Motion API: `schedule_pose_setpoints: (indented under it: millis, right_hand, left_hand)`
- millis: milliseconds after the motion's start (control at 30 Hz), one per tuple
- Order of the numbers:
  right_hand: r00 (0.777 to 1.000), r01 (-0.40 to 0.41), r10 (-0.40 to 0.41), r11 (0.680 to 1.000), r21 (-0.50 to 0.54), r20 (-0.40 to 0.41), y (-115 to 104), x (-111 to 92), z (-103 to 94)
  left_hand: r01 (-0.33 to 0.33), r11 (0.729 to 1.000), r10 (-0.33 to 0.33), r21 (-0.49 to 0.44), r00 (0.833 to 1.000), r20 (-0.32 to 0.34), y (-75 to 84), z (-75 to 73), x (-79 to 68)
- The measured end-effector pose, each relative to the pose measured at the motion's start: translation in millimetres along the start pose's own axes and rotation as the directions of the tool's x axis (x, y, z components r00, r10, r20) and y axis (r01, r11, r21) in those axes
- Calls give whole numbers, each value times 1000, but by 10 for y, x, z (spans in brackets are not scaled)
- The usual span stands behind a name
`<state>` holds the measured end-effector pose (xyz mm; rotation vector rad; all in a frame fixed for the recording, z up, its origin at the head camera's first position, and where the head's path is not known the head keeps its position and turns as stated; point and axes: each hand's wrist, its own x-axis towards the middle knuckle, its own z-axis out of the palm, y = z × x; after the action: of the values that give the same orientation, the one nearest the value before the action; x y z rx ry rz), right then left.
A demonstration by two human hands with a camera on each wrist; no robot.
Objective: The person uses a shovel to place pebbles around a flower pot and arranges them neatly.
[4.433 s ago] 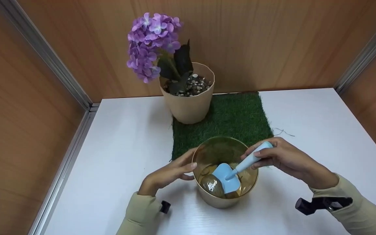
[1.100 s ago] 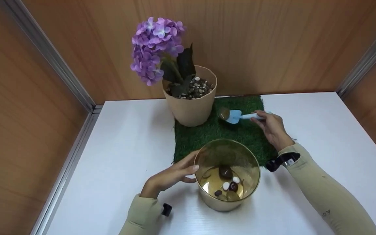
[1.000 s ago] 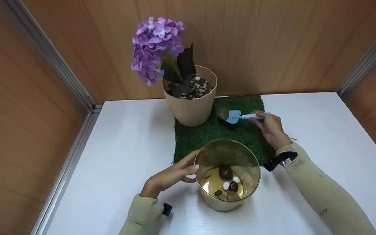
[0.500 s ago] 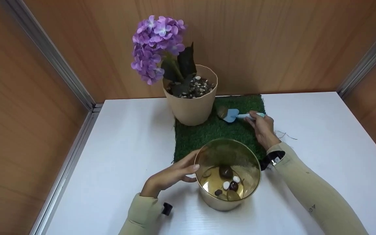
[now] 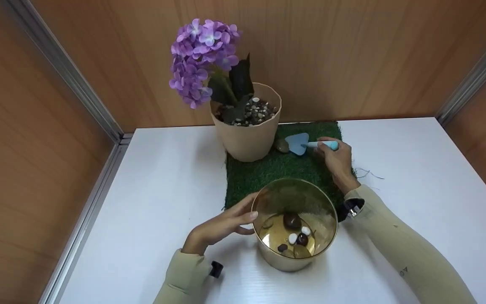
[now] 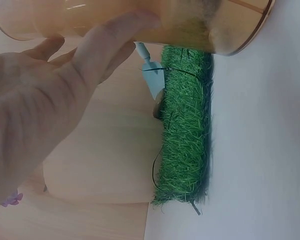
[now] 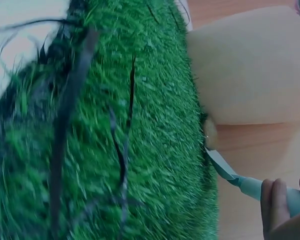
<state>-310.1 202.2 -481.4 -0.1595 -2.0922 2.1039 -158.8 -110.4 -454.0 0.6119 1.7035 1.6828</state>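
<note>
In the head view my right hand (image 5: 336, 162) holds the handle of a small light-blue trowel (image 5: 297, 143) over the artificial turf (image 5: 289, 166). The blade's tip meets a brownish stone (image 5: 282, 145) lying on the turf close beside the flowerpot (image 5: 247, 141). The right wrist view shows the trowel (image 7: 225, 169) tilted, its tip at the stone (image 7: 210, 132). My left hand (image 5: 222, 221) rests along the left side of an amber see-through container (image 5: 287, 262), thumb at the rim and fingers extended. Inside lie several dark, white and amber stones (image 5: 292, 220).
Purple artificial flowers (image 5: 203, 59) rise from the flowerpot, which is filled with small pebbles and stands on the turf's back-left corner. Wooden panels (image 5: 352, 55) enclose the white table (image 5: 163, 177) at the back and sides. Loose dark strands (image 5: 369, 173) stick out from the turf's right edge.
My right hand has carried the stone on the trowel from the container to the turf. The stone has shifted slightly left towards the pot, and the blade has turned. My left hand stays put.
</note>
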Motion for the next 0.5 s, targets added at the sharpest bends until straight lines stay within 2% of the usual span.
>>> schedule_pose_setpoints:
  millis: [100, 267, 400, 500]
  right_hand:
    - [998, 55, -55, 997, -54, 5, -19, -15, -34]
    - [999, 52, -51, 998, -22, 6, -74, -51, -161]
    - [999, 4, -8, 993, 115, 37, -186, -92, -290]
    - [996, -49, 30, 969, 244, 78, -303, -134, -395]
  left_hand:
    - [1, 1000, -1, -3, 1000, 0, 0, -2, -2]
    - [2, 1000, -3, 13, 1000, 1, -12, -10, -4]
    - [1, 1000, -1, 16, 1000, 1, -19, -14, 4]
    - [-7, 1000, 7, 21, 1000, 3, -23, -14, 4]
